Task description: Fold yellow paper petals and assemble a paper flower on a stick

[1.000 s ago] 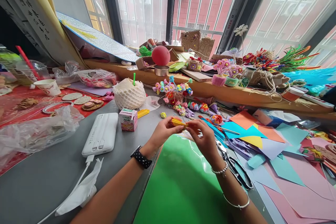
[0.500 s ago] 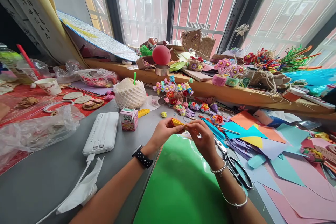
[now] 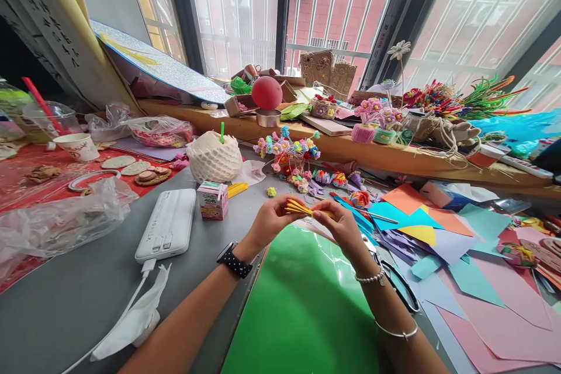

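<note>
Yellow bundle (image 3: 296, 207) is held up near the far edge of the green mat (image 3: 302, 304). From where I stand, left hand (image 3: 272, 220) pinches its fanned end and right hand (image 3: 339, 222) pinches the narrow part, prob. b/c otherwise it would spread loose. Room for moving is more toward the mat's near side; by its right edge lie scissors (image 3: 408, 289), w/ less space there.

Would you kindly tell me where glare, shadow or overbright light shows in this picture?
All in the head view: glare streaks towards the upper right of the green mat, soft shadow across it, and pale, hazy daylight at the windows.
</note>
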The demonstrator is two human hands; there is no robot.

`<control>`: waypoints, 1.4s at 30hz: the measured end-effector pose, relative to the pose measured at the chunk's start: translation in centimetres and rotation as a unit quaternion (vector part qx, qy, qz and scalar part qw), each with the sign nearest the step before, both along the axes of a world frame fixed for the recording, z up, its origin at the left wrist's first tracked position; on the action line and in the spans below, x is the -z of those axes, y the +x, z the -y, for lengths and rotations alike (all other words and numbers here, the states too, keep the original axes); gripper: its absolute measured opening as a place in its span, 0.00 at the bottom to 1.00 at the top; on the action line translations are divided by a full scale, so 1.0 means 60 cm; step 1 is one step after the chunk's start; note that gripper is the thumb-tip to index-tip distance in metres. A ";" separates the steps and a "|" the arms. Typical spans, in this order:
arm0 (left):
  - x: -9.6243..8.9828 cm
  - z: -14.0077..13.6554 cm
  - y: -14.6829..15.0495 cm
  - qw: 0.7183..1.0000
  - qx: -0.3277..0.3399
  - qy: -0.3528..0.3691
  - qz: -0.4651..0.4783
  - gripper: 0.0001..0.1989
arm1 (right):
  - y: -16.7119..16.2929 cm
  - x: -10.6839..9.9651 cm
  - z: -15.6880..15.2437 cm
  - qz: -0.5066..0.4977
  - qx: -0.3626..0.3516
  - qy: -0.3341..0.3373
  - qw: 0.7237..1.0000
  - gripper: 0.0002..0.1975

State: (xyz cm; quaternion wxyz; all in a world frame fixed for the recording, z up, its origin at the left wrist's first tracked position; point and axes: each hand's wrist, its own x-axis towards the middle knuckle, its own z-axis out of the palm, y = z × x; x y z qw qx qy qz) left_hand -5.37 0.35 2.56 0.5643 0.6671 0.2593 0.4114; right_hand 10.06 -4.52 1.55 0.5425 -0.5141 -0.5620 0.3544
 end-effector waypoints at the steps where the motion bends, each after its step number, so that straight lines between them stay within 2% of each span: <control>1: 0.000 0.000 -0.001 1.000 0.002 0.005 -0.010 0.11 | 0.001 -0.001 0.000 0.002 -0.010 -0.014 1.000 0.11; 9: 0.013 0.003 0.003 0.996 0.013 0.054 -0.073 0.08 | 0.026 0.003 0.000 -0.015 -0.151 -0.126 0.980 0.14; 15: 0.013 0.005 0.003 0.996 0.039 0.035 -0.076 0.07 | 0.029 0.005 0.001 -0.018 -0.224 -0.133 0.965 0.14; 23: 0.010 0.006 0.003 0.996 0.051 -0.001 -0.075 0.08 | 0.023 -0.007 0.006 0.001 -0.217 -0.137 0.967 0.16; 29: 0.006 0.006 0.002 0.996 0.027 -0.001 -0.088 0.11 | 0.016 -0.010 0.008 0.018 -0.208 -0.119 0.971 0.16; 34: 0.000 0.008 0.003 0.996 0.021 -0.009 -0.083 0.13 | 0.014 -0.008 0.007 0.064 -0.177 -0.093 0.978 0.18; 42: -0.002 0.010 0.005 0.997 0.021 -0.038 -0.060 0.13 | 0.010 -0.013 0.009 0.084 -0.150 -0.078 0.982 0.20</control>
